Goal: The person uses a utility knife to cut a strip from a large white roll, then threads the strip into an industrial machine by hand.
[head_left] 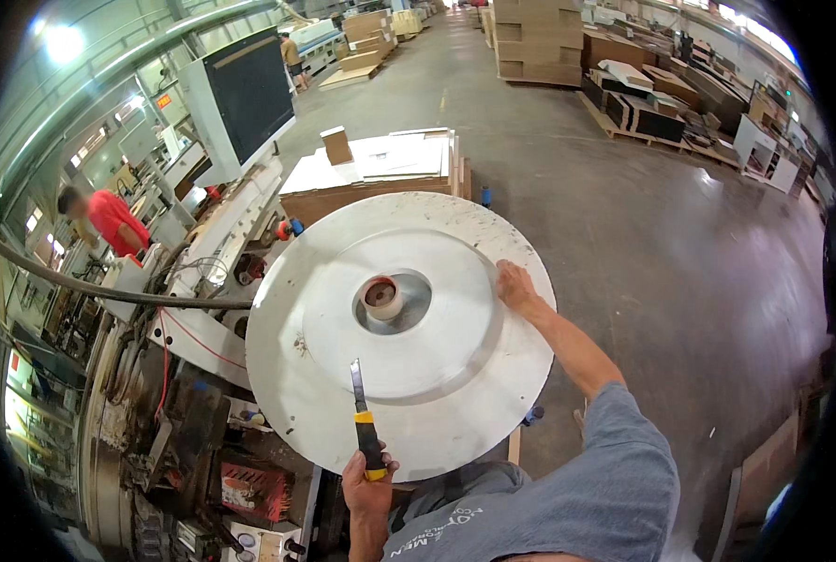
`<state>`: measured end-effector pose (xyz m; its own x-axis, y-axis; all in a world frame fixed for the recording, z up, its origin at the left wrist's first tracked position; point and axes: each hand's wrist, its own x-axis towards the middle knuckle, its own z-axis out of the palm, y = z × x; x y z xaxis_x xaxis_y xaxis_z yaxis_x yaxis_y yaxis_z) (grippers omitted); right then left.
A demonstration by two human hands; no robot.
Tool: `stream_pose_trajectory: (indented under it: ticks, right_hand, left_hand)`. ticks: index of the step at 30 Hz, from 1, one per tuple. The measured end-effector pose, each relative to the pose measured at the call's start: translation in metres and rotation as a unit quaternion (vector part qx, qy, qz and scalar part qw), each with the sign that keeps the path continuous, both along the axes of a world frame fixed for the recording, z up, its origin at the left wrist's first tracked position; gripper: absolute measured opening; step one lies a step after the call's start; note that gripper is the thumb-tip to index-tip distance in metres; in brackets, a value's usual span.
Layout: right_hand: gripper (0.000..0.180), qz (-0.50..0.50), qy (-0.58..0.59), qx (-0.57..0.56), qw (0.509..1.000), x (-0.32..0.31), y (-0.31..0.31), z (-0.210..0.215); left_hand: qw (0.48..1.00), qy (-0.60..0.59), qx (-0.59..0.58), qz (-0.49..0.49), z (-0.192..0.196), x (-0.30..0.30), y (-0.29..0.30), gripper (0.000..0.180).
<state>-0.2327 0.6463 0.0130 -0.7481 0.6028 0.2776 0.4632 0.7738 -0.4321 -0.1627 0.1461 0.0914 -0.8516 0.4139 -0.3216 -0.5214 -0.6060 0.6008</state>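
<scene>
Left hand (368,480), lower centre: grip wrapped round yellow-and-black utility knife (364,421), blade bare, tip pointing up-frame against white round disc (282,290) filling mid-frame. Right hand (517,285), right of centre: curled at outer edge of pale inner ring (338,272); pinching anything? Cannot tell. Sound handling here, I'd judge: blade well apart from right fingers, edge angled away from both wrists, pressure light, ring steadied.

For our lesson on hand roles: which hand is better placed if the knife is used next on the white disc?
Probably the left hand: it grips the knife, whose bare blade points over the white disc. The right hand is at the disc's right side, with no tool visible.
</scene>
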Motion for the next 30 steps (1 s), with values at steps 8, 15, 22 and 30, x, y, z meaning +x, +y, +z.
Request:
stream_pose_trajectory:
  ticks: [8, 15, 22, 30]
  right_hand:
    - [0.018, 0.048, -0.063, -0.010, 0.997, 0.008, -0.023, -0.007]
    - [0.025, 0.050, -0.200, 0.001, 0.979, 0.013, -0.052, 0.031]
    - [0.019, 0.035, -0.122, 0.118, 0.985, 0.041, -0.054, 0.014]
    - [0.019, 0.037, -0.123, -0.064, 0.990, 0.076, -0.142, 0.039]
  left_hand:
    - [1.000, 0.024, 0.002, -0.008, 0.004, 0.002, -0.001, 0.035]
    - [0.997, 0.043, 0.037, 0.046, 0.001, 0.009, -0.014, 0.037]
    - [0.992, 0.076, 0.101, 0.003, 0.011, 0.006, -0.031, 0.053]
    - [0.995, 0.056, 0.072, 0.029, 0.011, 0.013, -0.085, 0.034]
